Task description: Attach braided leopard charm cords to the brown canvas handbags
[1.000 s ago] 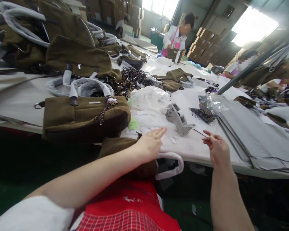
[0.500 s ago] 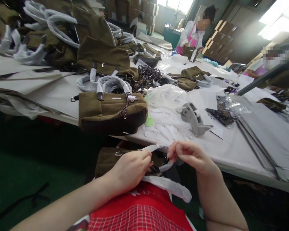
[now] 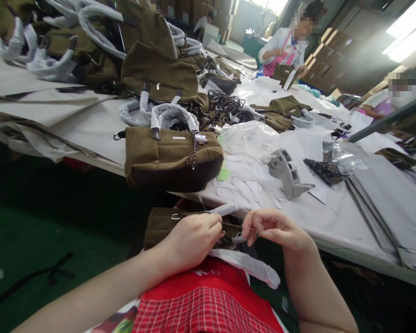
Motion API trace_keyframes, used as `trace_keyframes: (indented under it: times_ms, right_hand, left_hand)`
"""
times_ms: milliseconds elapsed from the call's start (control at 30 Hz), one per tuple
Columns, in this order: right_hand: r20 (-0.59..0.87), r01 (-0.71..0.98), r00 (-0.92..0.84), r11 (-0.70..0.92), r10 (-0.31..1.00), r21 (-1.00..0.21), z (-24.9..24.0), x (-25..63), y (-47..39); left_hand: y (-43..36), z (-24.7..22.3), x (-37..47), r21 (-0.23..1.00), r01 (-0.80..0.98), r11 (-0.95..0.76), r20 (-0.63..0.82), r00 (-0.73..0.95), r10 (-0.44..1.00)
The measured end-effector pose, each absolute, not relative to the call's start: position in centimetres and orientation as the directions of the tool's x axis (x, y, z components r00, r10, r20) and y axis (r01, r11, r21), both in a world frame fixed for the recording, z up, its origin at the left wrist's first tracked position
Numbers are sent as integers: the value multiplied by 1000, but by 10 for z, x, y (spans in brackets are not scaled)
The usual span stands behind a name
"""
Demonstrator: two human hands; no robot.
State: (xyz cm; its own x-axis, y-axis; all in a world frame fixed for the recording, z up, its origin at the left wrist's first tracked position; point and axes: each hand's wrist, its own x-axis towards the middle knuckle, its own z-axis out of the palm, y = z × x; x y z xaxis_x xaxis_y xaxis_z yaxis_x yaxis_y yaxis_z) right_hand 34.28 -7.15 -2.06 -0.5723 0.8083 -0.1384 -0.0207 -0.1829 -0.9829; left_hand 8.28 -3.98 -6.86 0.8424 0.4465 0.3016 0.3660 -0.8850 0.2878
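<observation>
On my lap, below the table edge, lies an olive-brown handbag [image 3: 156, 226] with a metal ring and handles wrapped in white film [image 3: 249, 266]. My left hand [image 3: 194, 238] is closed above the bag, its fingertips pinched near the wrapped handle. Thumb and finger of my right hand [image 3: 273, 229] are pinched at the bag's right end. A thin cord [image 3: 234, 225] is stretched between the two hands, gripped at both ends. Its ends are hidden in my fingers. Much of the bag is covered by my left hand and forearm.
Ahead on the table stands another olive handbag [image 3: 173, 155] with a beaded charm. Right of it are white tags [image 3: 242, 185], a grey tape dispenser [image 3: 287, 173] and a plastic bag [image 3: 249, 136]. More bags [image 3: 159, 69] are piled at left; a co-worker [image 3: 287, 51] stands behind.
My right hand has shifted slightly, and a thin cord now shows taut between my hands. The view has moved a little, so the table things appear farther right.
</observation>
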Motion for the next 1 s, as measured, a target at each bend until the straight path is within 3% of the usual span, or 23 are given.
trace_keyframes:
  times_ms: [67,167,333,433,733,933,1000]
  right_hand:
    - [-122,65,-438,-104,891,-992,-21,351,-63]
    - [-32,339,-233,51,972,-939,-29,351,-43]
    - [-222,592,-502,144,836,-793,-66,329,-21]
    - [-162,692,-479,258,863,-674,-90,332,-16]
    - [-45,807,-184,125,982,-577,-119,390,9]
    - [115,728,-36,105,993,-677,-66,356,-11]
    - [62,641,-23,62,998,-765,-45,331,-21]
  left_hand:
    - [-41,-68,83,288,391,-874,261,846,464]
    - [-46,-68,83,272,355,-895,258,869,423]
    - [-50,-69,82,295,365,-883,260,859,441]
    - [-47,-69,80,321,393,-862,270,834,481]
    - [-43,-71,78,354,434,-829,216,824,524]
    - [-40,-70,79,376,454,-807,204,810,551]
    - [-41,-72,80,357,447,-820,215,815,538]
